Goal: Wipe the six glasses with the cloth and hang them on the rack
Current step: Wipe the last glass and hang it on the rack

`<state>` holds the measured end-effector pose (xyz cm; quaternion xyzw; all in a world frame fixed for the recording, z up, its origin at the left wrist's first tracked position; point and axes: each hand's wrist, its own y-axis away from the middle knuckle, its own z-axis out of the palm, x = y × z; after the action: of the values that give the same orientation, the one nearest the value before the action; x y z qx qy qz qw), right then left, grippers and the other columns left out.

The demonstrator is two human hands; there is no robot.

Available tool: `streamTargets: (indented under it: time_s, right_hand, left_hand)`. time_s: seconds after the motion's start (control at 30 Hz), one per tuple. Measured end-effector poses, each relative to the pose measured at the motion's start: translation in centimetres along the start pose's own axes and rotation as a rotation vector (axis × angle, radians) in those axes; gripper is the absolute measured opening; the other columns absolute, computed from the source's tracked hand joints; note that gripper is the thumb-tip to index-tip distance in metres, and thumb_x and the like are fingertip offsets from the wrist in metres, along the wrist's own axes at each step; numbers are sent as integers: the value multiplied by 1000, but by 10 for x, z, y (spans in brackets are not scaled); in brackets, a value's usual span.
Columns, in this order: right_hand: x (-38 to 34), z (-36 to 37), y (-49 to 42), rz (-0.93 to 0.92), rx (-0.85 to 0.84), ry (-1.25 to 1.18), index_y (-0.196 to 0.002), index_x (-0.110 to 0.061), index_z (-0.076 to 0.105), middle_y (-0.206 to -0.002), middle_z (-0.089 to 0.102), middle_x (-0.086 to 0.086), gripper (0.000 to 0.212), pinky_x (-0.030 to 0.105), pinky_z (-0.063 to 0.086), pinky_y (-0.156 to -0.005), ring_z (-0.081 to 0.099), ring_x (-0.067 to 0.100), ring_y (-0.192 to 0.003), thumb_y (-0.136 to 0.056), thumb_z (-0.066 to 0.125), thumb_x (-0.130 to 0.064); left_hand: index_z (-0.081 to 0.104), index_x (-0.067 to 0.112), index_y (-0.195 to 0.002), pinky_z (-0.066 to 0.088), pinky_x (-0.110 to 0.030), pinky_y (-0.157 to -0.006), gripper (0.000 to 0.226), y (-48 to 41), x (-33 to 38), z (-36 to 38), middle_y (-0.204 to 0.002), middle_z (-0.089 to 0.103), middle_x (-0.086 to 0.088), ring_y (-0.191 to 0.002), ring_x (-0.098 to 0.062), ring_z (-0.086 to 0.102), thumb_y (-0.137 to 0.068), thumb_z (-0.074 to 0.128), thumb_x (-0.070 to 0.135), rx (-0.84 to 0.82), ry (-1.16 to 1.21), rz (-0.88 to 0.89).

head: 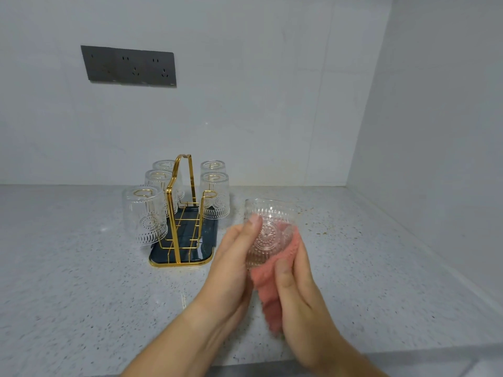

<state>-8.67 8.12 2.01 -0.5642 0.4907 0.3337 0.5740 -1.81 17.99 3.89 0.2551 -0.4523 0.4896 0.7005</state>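
Just left of the hands and further away, the rack (178,202) stands on the bench (68,281) with five hung glasses (144,216) upside down on its pegs: three on its far-left side, two on the side nearer the hands. One free peg (209,192), at the front of the nearer side, stands a little up and left of the left thumb.

The left hand (234,257) grips the glass (268,232), the sixth, from its left side, thumb laid up the patterned wall. The glass is off the bench, between the two hands, mouth up and tipped slightly. Below it and along its right side sits the pink cloth (268,289), with a loose tail hanging down between the wrists. The right hand (296,284) holds that cloth against the glass, thumb on the fabric and fingers behind it; how far they wrap round I cannot tell.

This looks like the last wipe. To do it well:

- The left hand should turn the glass while the right keeps the cloth pressed into the ribbed pattern, where water would hide.
- The cloth should also go inside and round the rim.
- The grip should stay firm, since wet moulded glass is likely to be slippery.
- The loose tail should be gathered in before reaching for the free peg, or it may brush the hung glasses.
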Motion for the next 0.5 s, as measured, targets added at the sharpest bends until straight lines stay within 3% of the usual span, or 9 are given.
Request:
streamTargets:
  time_s: [0.07,0.1,0.17,0.2,0.27,0.33,0.4,0.47,0.5]
  right_hand:
    - [-10,-8,-7,68,53,-24,-121,-27,57,-64,60,-15,62,18,47,-48,54,5,-49,-93,26,-73]
    - [-14,-13,-13,82,70,-36,-109,-23,58,-55,57,-9,59,25,48,-46,51,10,-42,-94,24,-69]
    - [-21,-19,-24,82,91,-79,-112,-27,60,-60,68,-5,49,28,57,-61,64,10,-50,-101,24,-59]
    - [-24,-22,-27,73,113,-122,-117,-29,60,-70,74,-7,46,22,59,-68,70,4,-61,-103,25,-54]
    - [-28,-19,-25,80,138,-122,-120,-33,59,-68,72,-8,42,12,52,-53,67,-3,-53,-104,25,-52]
    - [-26,-12,-16,89,117,-41,-115,-43,54,-54,61,-4,40,22,43,-37,49,4,-35,-98,22,-60]
    - [-20,-4,-7,90,81,-51,-108,-64,48,-53,61,1,30,24,39,-36,44,10,-33,-89,24,-69]
    - [-9,-2,0,72,84,-60,-111,-80,38,-57,63,-11,33,17,45,-42,53,1,-43,-80,28,-84]
    - [-7,-1,2,51,81,-50,-117,-80,38,-63,63,-17,43,12,47,-50,58,-2,-51,-76,32,-90]
  left_hand:
    - [67,3,-132,58,-44,-90,66,0,0,0,-109,77,-21,-97,-33,75,-100,51,58,-84,-35,-62]
    - [70,5,-131,58,-40,-84,64,1,-1,2,-104,77,-19,-90,-30,75,-103,44,56,-108,-39,-81]
    - [75,10,-126,57,-40,-88,58,2,0,9,-114,78,-13,-98,-25,76,-106,38,49,-103,-29,-116]
    - [76,13,-125,56,-41,-92,55,4,2,13,-121,77,-11,-106,-25,76,-108,36,47,-109,-30,-116]
    - [75,13,-126,56,-46,-90,56,2,-1,13,-122,76,-14,-107,-29,74,-107,38,51,-93,-61,-85]
    - [63,4,-135,54,-46,-73,76,-1,-8,10,-107,75,-21,-85,-31,73,-97,53,69,-94,-111,-48]
    - [52,0,-136,56,-40,-66,93,-2,-12,4,-91,76,-15,-74,-27,76,-78,73,71,-88,-118,-22]
    - [53,3,-130,61,-32,-71,85,0,-13,2,-93,80,-8,-84,-22,79,-70,85,54,-65,-82,14]
    - [55,1,-128,61,-29,-70,83,1,-13,3,-94,80,-9,-84,-22,78,-70,89,48,-47,-62,17]
